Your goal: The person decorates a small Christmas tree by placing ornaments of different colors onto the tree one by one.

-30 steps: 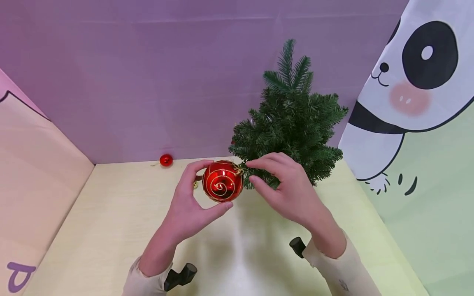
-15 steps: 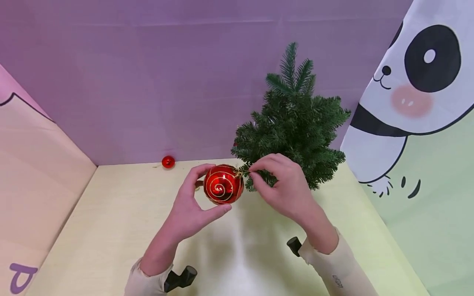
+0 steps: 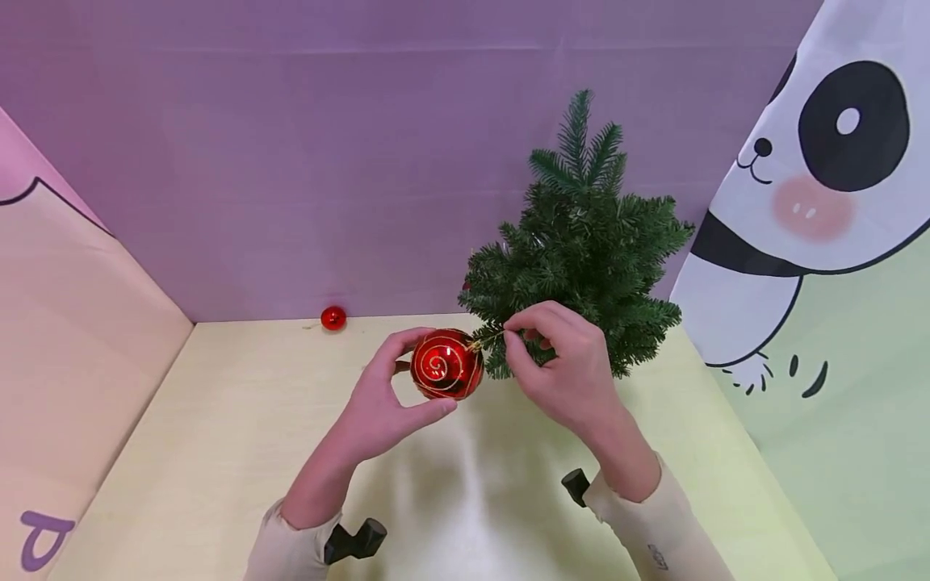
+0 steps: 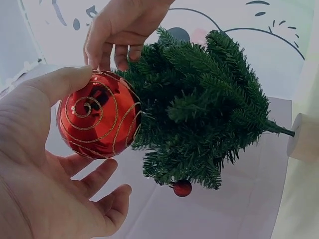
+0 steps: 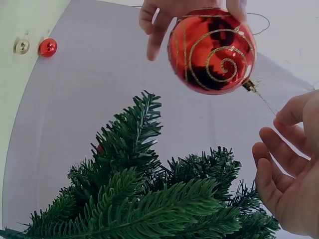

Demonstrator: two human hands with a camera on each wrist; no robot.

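Observation:
A large shiny red ball with gold glitter swirls (image 3: 446, 365) is held by my left hand (image 3: 378, 407), thumb below and fingers behind it. My right hand (image 3: 570, 367) pinches the thin gold loop (image 5: 266, 103) on the ball's gold cap (image 5: 249, 85) between thumb and forefinger, drawing a straight line in the right wrist view. Just behind the right hand stands the green artificial tree (image 3: 581, 250). A small dark red ball (image 4: 182, 188) hangs on its branches in the left wrist view.
On the table (image 3: 218, 444), near the purple back wall (image 3: 291, 161), lies a small red ball (image 3: 333, 318). The right wrist view shows a small gold ball (image 5: 22, 46) beside it. A panda-printed panel (image 3: 806, 202) borders the right side.
My right hand has closed finger and thumb on the gold loop and drawn it away from the ball. The large ball has shifted slightly right in the left hand's hold.

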